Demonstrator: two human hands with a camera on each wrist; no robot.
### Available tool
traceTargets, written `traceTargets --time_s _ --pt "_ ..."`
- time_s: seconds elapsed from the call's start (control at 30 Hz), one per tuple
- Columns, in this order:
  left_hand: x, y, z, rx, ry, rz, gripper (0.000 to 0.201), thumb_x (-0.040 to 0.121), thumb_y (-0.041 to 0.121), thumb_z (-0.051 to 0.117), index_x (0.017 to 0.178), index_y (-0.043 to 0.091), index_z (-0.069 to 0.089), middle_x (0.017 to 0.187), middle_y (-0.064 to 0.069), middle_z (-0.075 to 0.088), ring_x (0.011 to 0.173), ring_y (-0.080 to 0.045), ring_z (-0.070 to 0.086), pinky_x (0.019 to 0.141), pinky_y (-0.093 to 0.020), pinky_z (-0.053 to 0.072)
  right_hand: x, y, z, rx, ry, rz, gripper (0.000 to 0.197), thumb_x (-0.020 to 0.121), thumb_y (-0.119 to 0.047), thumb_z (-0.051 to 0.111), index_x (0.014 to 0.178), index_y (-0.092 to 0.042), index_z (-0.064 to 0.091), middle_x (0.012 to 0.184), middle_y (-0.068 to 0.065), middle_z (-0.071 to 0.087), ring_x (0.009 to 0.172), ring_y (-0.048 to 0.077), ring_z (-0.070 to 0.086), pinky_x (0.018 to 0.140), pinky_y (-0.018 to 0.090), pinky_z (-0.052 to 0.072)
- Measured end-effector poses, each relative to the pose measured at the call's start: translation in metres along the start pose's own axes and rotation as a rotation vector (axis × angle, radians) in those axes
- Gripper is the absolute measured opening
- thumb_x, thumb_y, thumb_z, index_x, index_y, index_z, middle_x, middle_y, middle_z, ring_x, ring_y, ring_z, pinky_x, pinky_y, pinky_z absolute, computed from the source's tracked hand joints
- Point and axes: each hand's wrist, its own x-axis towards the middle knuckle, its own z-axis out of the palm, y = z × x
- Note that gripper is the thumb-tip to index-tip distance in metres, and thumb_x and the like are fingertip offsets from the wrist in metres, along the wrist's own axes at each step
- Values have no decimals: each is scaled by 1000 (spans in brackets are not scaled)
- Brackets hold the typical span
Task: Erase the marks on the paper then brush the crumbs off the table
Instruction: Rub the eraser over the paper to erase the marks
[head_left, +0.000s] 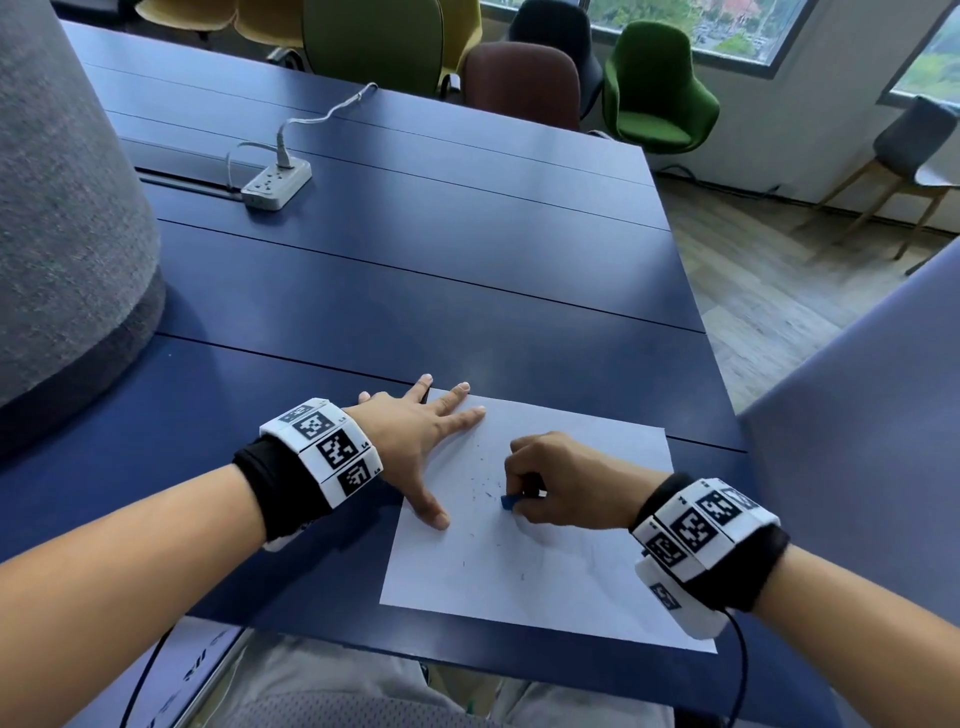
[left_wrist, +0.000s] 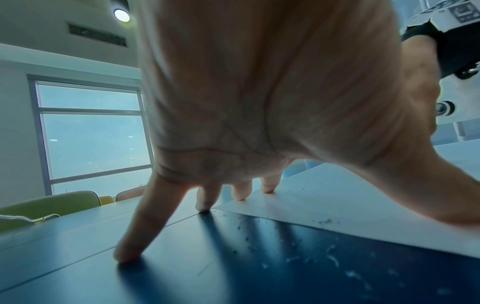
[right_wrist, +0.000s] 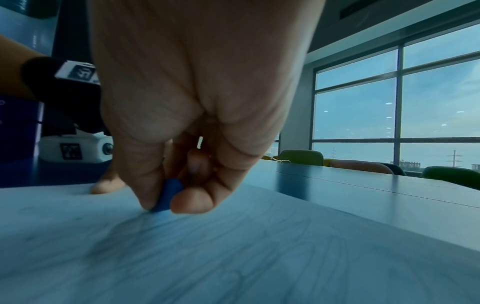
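Observation:
A white sheet of paper lies near the front edge of the dark blue table. My right hand pinches a small blue eraser between thumb and fingers, its tip pressed on the paper; the eraser shows close up in the right wrist view. Faint pencil marks remain under and below that hand. My left hand lies spread flat, thumb and two fingers on the paper's left edge, the others on the table. Dark eraser crumbs dot the paper, and pale crumbs lie on the table beside it.
A white power strip with a cable sits far back on the table. A large grey felt-covered shape stands at the left. Green, brown and yellow chairs line the far side. The table's right edge drops to a wooden floor.

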Motion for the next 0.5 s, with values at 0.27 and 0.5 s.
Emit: traceTargets --time_s 0.27,0.5 --pt "0 0 0 -7 -1 2 135 57 77 75 152 45 -15 158 18 -29 148 -26 -24 108 -71 21 0 -3 -2 -34 -55 9 8 80 -15 69 75 -10 65 75 -5 52 64 11 45 61 22 38" --pt "-1 0 0 -5 3 -2 134 57 76 76 151 45 -15 157 19 -28 148 -26 -23 109 -70 21 -14 -9 1 22 -232 -13 6 79 -12 69 79 -7 68 78 0 56 64 11 48 60 20 40"
